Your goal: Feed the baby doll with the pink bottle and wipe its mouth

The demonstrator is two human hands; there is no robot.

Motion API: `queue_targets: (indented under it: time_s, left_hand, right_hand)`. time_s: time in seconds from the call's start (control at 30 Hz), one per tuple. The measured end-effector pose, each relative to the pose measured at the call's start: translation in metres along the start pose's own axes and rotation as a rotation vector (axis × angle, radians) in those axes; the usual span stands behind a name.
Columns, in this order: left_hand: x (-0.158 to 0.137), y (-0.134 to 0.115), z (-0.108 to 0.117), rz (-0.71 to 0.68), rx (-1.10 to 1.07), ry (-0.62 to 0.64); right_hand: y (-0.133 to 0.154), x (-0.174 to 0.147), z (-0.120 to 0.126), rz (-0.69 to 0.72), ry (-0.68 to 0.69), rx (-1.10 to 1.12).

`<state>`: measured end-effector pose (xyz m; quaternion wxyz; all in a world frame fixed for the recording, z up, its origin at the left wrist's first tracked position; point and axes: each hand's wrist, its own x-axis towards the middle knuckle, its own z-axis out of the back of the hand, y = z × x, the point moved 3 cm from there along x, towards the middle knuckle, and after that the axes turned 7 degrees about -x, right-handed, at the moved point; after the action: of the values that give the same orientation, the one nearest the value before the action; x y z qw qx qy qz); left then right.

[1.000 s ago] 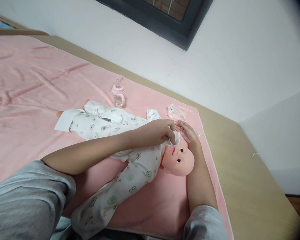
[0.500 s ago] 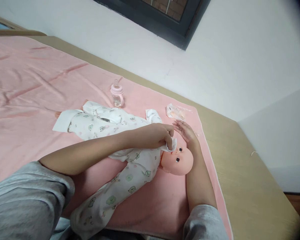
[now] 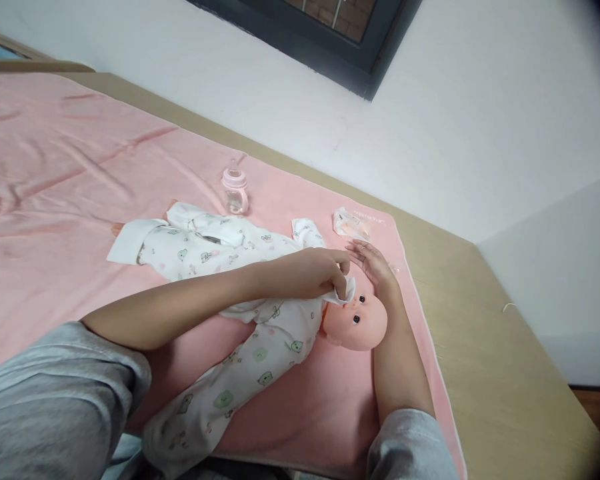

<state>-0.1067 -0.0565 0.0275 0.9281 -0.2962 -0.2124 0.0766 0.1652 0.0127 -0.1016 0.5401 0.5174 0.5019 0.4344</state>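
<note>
A baby doll (image 3: pixel 356 320) in white printed clothes (image 3: pixel 260 340) lies on its back on a pink blanket (image 3: pixel 300 413), its head to the right. My left hand (image 3: pixel 313 272) reaches across the doll's chest. Its bent fingers are closed on a small white cloth (image 3: pixel 347 291) that rests against the doll's mouth area. Beyond the doll's head, my right hand (image 3: pixel 373 261) lies on the blanket with its fingers stretched out and nothing in them. My right forearm curves close around the top of the head. Part of the doll's torso is hidden under my left arm.
A pink baby bottle (image 3: pixel 235 192) with a handle stands on the blanket past the doll's legs. A crumpled clear plastic packet (image 3: pixel 351 225) lies just past my right hand. The wooden table (image 3: pixel 500 360) meets a white wall (image 3: pixel 455 133) with a dark-framed window (image 3: pixel 350 57).
</note>
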Motion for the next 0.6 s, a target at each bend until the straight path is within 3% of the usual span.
queue_targets:
  time_s: [0.37,0.6]
  left_hand:
    - [0.0009,0.0046,-0.0012,0.035,0.046,-0.012]
    - [0.0016,0.0083,-0.0008,0.013,0.068,-0.084]
  right_hand:
    - [0.0011,-0.0017,-0.0011,0.005,0.003,-0.014]
    - [-0.0002,-0.0007,-0.0001,0.002,0.010,-0.018]
